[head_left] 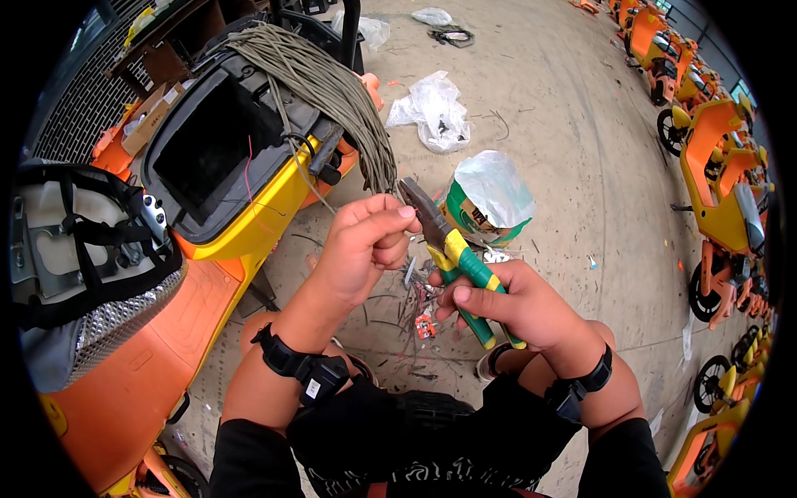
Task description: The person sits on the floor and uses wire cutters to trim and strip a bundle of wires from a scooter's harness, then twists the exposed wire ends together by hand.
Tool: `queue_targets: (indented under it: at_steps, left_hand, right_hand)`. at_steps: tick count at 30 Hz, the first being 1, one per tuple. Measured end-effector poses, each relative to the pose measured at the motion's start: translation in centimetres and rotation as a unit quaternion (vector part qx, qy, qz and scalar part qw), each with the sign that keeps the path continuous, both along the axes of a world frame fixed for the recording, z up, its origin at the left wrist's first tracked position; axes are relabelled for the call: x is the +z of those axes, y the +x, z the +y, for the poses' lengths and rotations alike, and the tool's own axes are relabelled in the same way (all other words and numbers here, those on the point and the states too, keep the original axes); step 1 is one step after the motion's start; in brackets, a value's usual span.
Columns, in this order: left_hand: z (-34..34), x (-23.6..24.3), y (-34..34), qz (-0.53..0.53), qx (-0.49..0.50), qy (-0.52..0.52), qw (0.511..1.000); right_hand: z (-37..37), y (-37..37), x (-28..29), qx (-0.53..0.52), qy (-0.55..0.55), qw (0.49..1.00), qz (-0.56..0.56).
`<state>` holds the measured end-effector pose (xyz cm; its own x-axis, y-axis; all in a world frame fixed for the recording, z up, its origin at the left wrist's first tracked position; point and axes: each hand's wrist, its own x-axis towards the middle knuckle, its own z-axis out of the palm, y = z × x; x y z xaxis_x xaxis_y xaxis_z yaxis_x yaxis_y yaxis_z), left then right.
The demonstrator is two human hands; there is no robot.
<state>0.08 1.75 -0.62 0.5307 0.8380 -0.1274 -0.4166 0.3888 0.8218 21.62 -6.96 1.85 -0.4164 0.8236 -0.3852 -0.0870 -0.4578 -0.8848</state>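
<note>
My right hand (pixel 523 303) is wrapped round the green and yellow handles of a pair of pliers (pixel 470 272). The dark metal jaws point up and to the left, and they look closed or nearly so. Close beside the jaws, my left hand (pixel 361 245) has thumb and forefinger pinched together. Whatever it pinches is too small or too hidden to make out. A bundle of grey-green cable (pixel 320 79) drapes over the yellow and orange scooter (pixel 286 195) at the left, its end hanging down behind my left fingers.
A green bucket (pixel 457 212) with silvery plastic over it stands just beyond the pliers. Wire scraps (pixel 403 319) litter the floor between my feet. Farther off lies a white plastic bag (pixel 436 112). A row of orange and yellow scooters (pixel 718 183) lines the right.
</note>
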Motion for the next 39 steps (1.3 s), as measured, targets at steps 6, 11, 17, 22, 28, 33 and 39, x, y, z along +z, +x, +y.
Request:
queue_targets:
  at_steps: [6,11,17,22,28,33,39]
  left_hand:
    - [0.0,-0.1,0.0,-0.023,-0.010,-0.006,1.000]
    - [0.1,-0.2,-0.1,-0.041,-0.016,-0.007,0.999]
    - [0.0,-0.1,0.1,0.037,0.003,0.039,0.999]
    - [0.1,-0.2,0.0,0.053,0.002,0.038,0.998]
    - [0.2,-0.3,-0.3,0.000,-0.010,0.009,1.000]
    - [0.2,-0.4,-0.4,-0.047,-0.025,-0.001,0.999]
    - [0.1,-0.4,-0.4,-0.070,-0.017,0.023,0.997]
  right_hand:
    - [-0.1,0.0,0.0,-0.004,-0.030,0.998,0.060]
    - [-0.1,0.0,0.4,-0.003,-0.064,0.994,0.091]
    - [0.1,0.2,-0.2,0.011,0.007,1.000,0.026]
    - [0.0,0.1,-0.8,0.002,0.071,0.997,-0.032]
    - [0.1,-0.1,-0.1,-0.004,0.011,1.000,0.011]
    - [0.1,-0.1,0.1,-0.006,-0.002,0.999,0.044]
    - [0.2,-0.1,0.5,-0.006,-0.009,0.998,0.058]
